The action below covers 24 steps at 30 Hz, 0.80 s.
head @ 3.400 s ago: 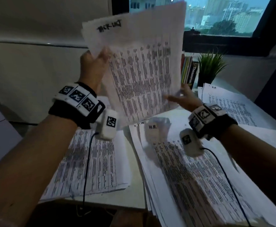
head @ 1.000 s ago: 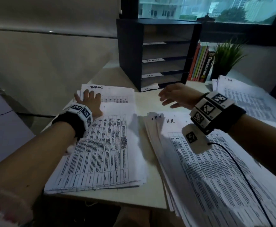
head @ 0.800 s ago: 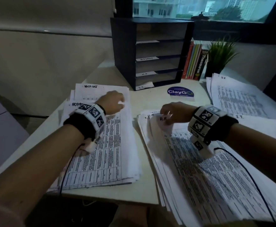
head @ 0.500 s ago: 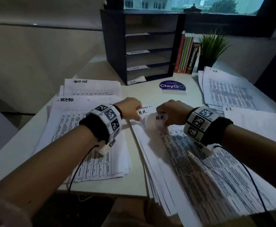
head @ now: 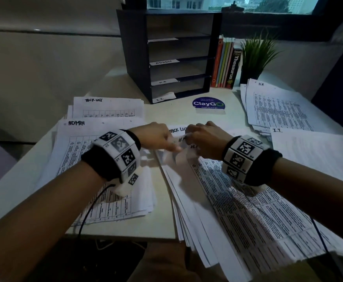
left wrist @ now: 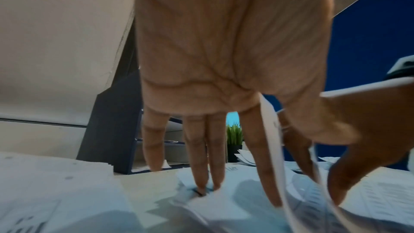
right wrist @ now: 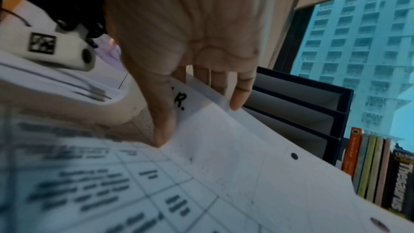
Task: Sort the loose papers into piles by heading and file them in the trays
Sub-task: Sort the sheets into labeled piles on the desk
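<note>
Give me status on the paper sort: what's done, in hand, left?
Done: ADMIN pile, TASK LIST pile and an H.R. pile started. In hand: left hand and right hand lift H.R. sheets off the unsorted stack. Left: that stack; trays look unfilled.

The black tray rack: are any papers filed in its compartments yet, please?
No, the black tray rack shows only labels on its shelf edges; every compartment looks bare.
</note>
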Available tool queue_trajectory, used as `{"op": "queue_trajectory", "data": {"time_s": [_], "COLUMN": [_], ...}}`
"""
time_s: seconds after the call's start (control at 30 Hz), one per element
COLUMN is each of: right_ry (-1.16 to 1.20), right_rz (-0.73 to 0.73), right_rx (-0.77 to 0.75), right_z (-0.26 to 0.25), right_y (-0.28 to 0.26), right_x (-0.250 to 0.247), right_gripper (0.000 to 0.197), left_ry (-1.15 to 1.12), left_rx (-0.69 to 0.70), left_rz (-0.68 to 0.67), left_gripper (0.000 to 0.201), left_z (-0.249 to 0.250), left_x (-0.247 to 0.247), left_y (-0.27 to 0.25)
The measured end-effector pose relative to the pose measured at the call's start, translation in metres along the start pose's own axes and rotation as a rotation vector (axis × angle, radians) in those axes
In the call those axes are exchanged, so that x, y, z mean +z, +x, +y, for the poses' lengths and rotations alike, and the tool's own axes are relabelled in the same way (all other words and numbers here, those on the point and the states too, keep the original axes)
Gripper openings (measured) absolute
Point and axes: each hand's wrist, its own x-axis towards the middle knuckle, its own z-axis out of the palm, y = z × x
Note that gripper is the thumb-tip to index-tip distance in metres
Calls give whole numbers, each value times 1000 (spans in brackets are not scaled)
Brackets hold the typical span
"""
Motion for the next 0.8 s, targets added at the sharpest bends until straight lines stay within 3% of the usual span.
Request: {"op": "queue_trajectory", "data": {"time_s": [0.07,0.1,0.27,0.4,0.5,0.63,0.73,0.77,0.8], "right_ry": [-80,-125,-274,-260,-183,-77,255,386,477], "right_rz": [7,9,-37,-75,-38,22,136,165,203], "right_rx": [-14,-32,-170,-231,-245,-139,79,175,262], "right_z": [-1,-1,-3,-4,-5,2,12,17,23], "right_y": [-5,-7,-16,-18,-17,-13,-8,-5,-1], "right_x": [2,4,5,6,12,12,1,-5,-9], "right_gripper": [34,32,32,39,49,64,56,55,52], "left_ry": [-3,1,-69,-87,-6,-30,-110,-177,-287], "left_rx": [-41,-41,-118,-144,-133,-85,-19,-8,-9], "left_rz": [-126,-163,-146,-101,5,90,168,223,266], "left_gripper": [73,79,56,66,73,69,34,28,36], "left_z": [-3,-4,-4,-4,-5,-6,0,5,10], "left_x": [-1,-2,-7,-4,-2,1,0,-1,-1], "left_y": [-6,-7,-9,-6,-6,-7,-4,-4,-3]}}
